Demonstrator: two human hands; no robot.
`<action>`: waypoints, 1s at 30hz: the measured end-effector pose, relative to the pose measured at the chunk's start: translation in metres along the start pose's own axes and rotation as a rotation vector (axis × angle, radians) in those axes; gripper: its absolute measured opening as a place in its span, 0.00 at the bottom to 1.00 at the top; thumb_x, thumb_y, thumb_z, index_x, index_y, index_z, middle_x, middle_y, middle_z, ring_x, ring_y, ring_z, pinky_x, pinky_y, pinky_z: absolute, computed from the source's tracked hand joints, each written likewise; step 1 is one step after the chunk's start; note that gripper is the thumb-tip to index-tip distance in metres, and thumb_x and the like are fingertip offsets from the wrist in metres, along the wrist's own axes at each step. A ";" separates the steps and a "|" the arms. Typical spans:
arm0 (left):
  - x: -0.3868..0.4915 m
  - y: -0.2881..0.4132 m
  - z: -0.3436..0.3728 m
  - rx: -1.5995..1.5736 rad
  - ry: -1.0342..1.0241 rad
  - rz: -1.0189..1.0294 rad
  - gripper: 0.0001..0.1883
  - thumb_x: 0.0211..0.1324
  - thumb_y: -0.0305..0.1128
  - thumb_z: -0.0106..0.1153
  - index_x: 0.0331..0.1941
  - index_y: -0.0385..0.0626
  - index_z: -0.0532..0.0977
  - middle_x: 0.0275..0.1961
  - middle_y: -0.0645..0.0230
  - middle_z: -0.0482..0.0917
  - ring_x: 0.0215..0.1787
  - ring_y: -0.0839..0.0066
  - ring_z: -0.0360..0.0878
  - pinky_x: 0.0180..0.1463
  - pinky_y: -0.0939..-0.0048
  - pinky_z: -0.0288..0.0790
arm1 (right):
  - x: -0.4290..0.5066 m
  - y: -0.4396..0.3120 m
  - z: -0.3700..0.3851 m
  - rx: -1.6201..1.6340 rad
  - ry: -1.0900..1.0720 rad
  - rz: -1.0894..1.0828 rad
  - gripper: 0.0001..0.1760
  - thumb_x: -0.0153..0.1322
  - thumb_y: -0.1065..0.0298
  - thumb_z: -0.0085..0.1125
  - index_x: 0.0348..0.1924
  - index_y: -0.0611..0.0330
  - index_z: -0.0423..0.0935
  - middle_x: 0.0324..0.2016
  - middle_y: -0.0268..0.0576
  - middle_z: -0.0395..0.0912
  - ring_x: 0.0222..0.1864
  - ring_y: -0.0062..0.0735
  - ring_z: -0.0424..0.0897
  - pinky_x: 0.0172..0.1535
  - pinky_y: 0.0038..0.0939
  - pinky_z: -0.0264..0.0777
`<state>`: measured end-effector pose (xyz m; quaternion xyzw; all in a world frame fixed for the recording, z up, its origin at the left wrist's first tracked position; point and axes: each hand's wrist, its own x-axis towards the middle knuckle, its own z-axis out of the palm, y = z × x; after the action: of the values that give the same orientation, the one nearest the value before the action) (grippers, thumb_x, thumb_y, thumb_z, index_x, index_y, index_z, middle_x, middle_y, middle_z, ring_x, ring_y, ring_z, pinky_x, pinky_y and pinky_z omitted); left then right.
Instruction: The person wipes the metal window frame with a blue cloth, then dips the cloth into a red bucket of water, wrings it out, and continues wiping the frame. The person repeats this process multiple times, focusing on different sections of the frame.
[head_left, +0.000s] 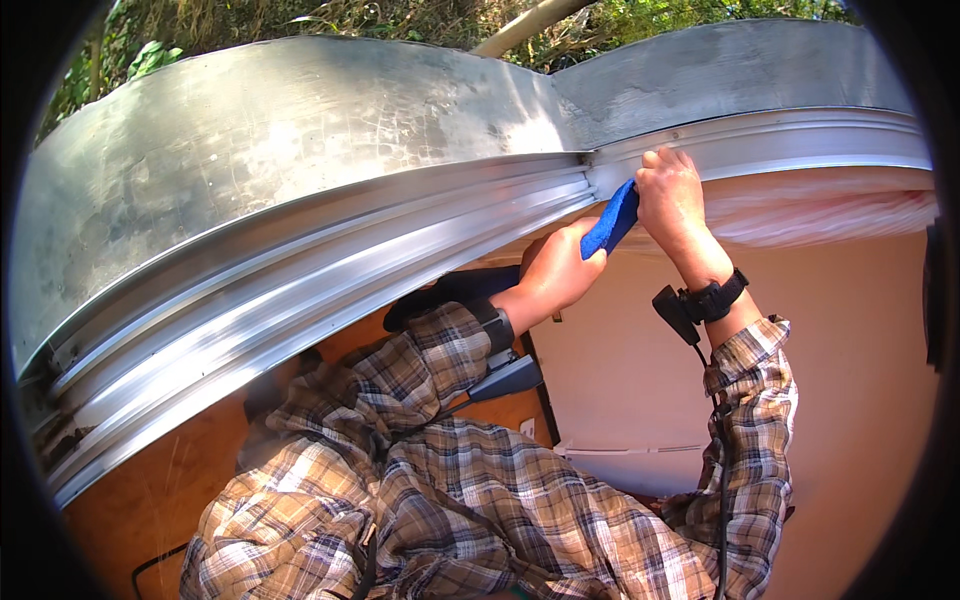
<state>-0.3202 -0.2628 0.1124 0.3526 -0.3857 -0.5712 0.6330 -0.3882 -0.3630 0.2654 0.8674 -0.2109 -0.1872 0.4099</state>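
Note:
A folded blue cloth (611, 221) stretches between my two hands at the corner of an aluminium window frame (420, 206). My left hand (559, 262) grips its lower end, just inside the frame's inner edge. Higher and to the right, my right hand (671, 191) is closed around the other end. The fingers of that hand are curled against the right-hand frame section (787, 142), and part of the cloth is hidden inside them. Long parallel grooves run along the left-hand frame section.
Beyond the frame lies a broad grey outer ledge (300, 112), with a pole (532, 26) and plants (405, 19) behind it. Dark dirt (64, 442) marks the track's left end. Black devices are strapped to both wrists, and a cable (721, 480) runs along my right sleeve.

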 end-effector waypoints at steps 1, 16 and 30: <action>0.002 0.004 0.000 -0.018 0.050 0.005 0.18 0.57 0.35 0.58 0.52 0.49 0.78 0.36 0.57 0.83 0.37 0.63 0.83 0.45 0.65 0.74 | 0.001 0.001 -0.002 0.031 0.130 -0.009 0.02 0.54 0.73 0.59 0.17 0.57 0.76 0.27 0.38 0.74 0.38 0.40 0.75 0.46 0.36 0.68; 0.010 0.025 0.005 0.050 0.085 0.076 0.17 0.54 0.36 0.57 0.47 0.43 0.76 0.34 0.52 0.82 0.38 0.51 0.81 0.43 0.57 0.73 | 0.022 -0.010 -0.002 0.009 0.097 0.020 0.03 0.61 0.69 0.57 0.25 0.56 0.77 0.24 0.38 0.76 0.35 0.41 0.76 0.40 0.39 0.66; 0.000 0.007 0.004 0.085 0.055 0.021 0.16 0.56 0.37 0.54 0.47 0.42 0.73 0.35 0.50 0.81 0.39 0.49 0.80 0.45 0.55 0.72 | 0.022 -0.012 0.001 0.149 -0.142 0.153 0.08 0.68 0.62 0.58 0.29 0.54 0.80 0.23 0.48 0.81 0.28 0.51 0.82 0.31 0.47 0.74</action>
<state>-0.3203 -0.2619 0.1201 0.3905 -0.3958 -0.5378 0.6338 -0.3671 -0.3681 0.2521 0.8613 -0.3184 -0.2004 0.3415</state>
